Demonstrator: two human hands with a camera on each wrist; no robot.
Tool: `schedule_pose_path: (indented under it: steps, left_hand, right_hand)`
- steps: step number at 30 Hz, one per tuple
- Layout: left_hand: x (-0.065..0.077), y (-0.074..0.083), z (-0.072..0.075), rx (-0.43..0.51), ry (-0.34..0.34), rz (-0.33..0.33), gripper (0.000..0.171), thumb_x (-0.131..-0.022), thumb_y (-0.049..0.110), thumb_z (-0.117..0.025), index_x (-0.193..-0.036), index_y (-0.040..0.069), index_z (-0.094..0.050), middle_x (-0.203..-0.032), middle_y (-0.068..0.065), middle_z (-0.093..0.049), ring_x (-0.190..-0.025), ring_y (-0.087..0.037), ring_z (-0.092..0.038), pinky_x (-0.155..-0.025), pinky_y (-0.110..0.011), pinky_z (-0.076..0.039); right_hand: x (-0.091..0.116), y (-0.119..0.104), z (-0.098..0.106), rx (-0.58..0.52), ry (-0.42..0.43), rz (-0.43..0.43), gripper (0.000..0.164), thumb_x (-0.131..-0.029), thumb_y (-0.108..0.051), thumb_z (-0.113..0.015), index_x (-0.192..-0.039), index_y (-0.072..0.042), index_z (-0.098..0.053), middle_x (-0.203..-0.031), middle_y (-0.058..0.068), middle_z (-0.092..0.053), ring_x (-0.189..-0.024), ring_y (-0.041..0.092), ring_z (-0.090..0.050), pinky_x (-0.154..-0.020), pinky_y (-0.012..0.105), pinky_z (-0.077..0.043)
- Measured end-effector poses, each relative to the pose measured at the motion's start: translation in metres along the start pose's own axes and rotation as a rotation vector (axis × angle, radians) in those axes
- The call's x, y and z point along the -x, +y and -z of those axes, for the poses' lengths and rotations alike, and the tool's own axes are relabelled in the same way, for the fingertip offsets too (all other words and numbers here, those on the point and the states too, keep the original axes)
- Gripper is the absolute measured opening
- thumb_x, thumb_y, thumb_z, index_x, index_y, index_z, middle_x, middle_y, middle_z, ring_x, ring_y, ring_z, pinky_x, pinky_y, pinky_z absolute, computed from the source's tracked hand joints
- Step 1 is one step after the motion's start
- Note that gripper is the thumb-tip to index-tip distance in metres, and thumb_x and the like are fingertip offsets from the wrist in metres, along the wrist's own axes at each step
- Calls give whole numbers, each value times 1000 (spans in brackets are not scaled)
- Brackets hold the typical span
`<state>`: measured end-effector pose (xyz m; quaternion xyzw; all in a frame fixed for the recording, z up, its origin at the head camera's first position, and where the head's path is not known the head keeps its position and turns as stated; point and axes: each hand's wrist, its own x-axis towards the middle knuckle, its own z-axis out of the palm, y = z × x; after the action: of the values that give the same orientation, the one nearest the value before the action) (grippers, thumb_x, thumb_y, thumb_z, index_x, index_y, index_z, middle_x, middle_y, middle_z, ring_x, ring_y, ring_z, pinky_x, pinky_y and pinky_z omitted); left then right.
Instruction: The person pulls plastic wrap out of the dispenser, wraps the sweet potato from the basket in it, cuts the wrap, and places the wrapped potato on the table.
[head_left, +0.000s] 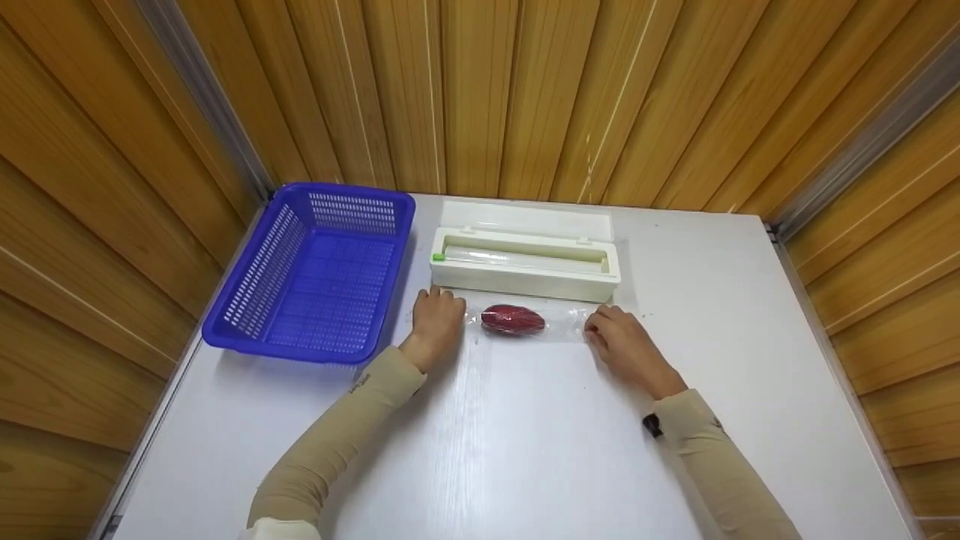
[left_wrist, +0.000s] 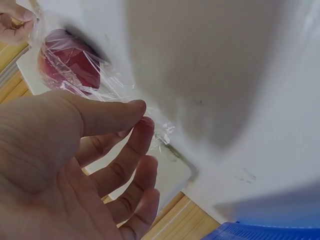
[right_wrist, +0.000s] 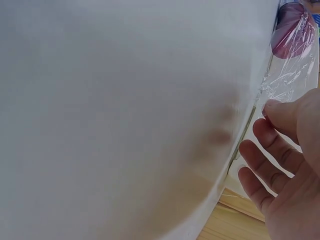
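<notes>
On the white table, a dark red, rounded oblong item [head_left: 513, 320] lies wrapped in clear cling film [head_left: 564, 322]; its exact kind is unclear through the wrap. My left hand [head_left: 438, 316] pinches the film's left end between thumb and fingertips, as the left wrist view shows. At the other end, the thumb and index finger of my right hand [head_left: 624, 341] pinch the film, while the other fingers spread loosely in the right wrist view. Just behind the item sits a white cling film dispenser [head_left: 525, 283], its lid raised, with a film roll [head_left: 517, 259] inside.
To the left stands a blue perforated plastic basket [head_left: 296, 352], close to my left forearm. Wood-slat walls [head_left: 480, 97] enclose the back and sides of the white table [head_left: 517, 450]. A small green piece [head_left: 439, 257] marks the dispenser's left edge.
</notes>
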<state>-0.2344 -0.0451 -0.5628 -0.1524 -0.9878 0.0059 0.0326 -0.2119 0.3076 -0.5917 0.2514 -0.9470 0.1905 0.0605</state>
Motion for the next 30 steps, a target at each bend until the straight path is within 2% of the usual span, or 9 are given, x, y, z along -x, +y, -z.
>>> schedule_pose_path:
  steps: [9, 13, 16, 23, 30]
  left_hand:
    - [1, -2, -1, 1, -2, -1, 17, -97, 5, -65, -98, 10, -81, -100, -11, -79, -103, -31, -69, -87, -45, -54]
    - [3, -4, 3, -2, 55, -12, 16, -95, 4, -66, -93, 10, -81, -96, -11, -78, -96, -31, -71, -82, -45, -55]
    - [5, -5, 7, -6, 98, -19, 17, -94, 3, -66, -90, 10, -81, -92, -10, -78, -91, -31, -71, -78, -44, -56]
    - [7, -1, 21, 12, 136, -42, 12, -91, -1, -71, -94, 7, -79, -94, -12, -78, -92, -32, -72, -77, -45, -58]
    - [6, 9, 26, 70, 165, -93, 18, -82, -6, -78, -98, 3, -77, -94, -14, -77, -88, -34, -71, -77, -46, -61]
  right_hand:
    - [0, -1, 2, 9, 1, -19, 7, -103, -11, -69, -102, -5, -73, -102, 6, -67, -100, 28, -63, -85, 45, -50]
    - [0, -2, 7, 6, 8, -50, 9, -103, -12, -69, -105, -4, -72, -106, 8, -68, -101, 30, -64, -87, 47, -52]
    - [0, -5, 12, -13, 55, -64, 11, -102, -13, -71, -109, -4, -70, -111, 10, -68, -104, 33, -66, -88, 50, -53]
    - [-5, -19, 15, -34, 207, 29, 21, -96, -8, -78, -115, -1, -71, -118, 12, -67, -111, 32, -67, -95, 48, -56]
    - [-12, -35, 10, -78, 230, 112, 25, -96, -5, -79, -119, 0, -73, -124, 13, -68, -118, 31, -66, -102, 43, -56]
